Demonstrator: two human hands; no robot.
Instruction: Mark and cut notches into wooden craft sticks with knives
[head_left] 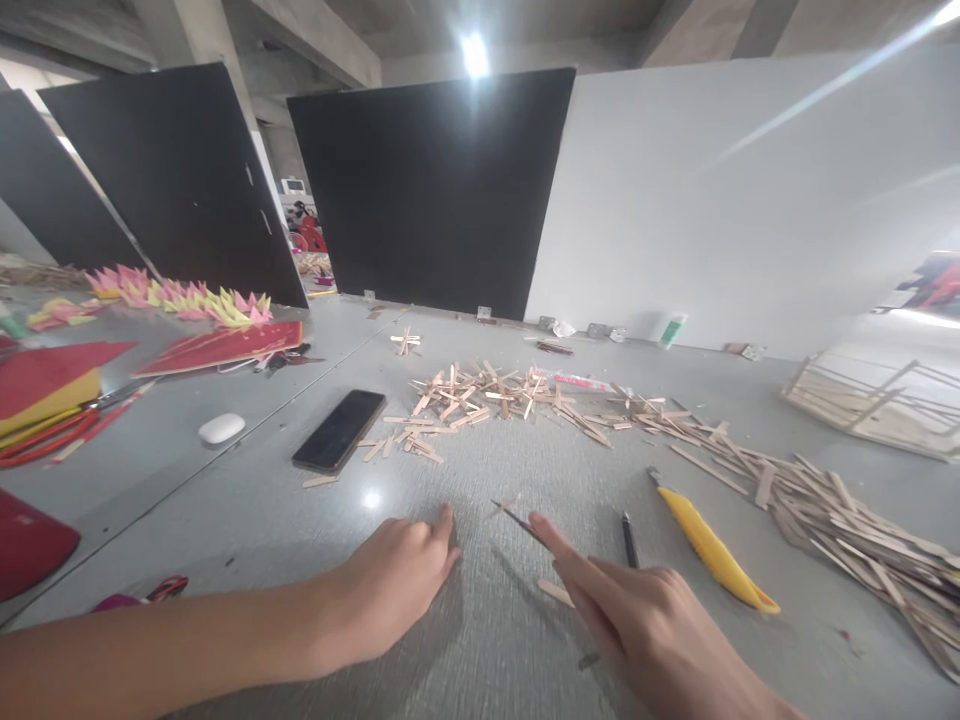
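Note:
My right hand (645,610) is closed around a slim dark pointed tool (517,520), its index finger stretched along it. The tool's tip is by a small wooden sliver (504,505); I cannot tell whether they touch. My left hand (401,570) is curled low over the table to the left, thumb and index finger close together with nothing visible in them. A short wooden strip (555,592) lies beside my right hand. To its right are a black pen-like stick (628,540) and a yellow utility knife (712,550).
Small wooden strips (480,395) lie heaped mid-table, and longer sticks (847,530) at right. A phone (341,430) and white case (222,429) lie left, near red folded pieces (225,348). A stick frame (877,405) stands far right. Black panels (427,190) rise behind.

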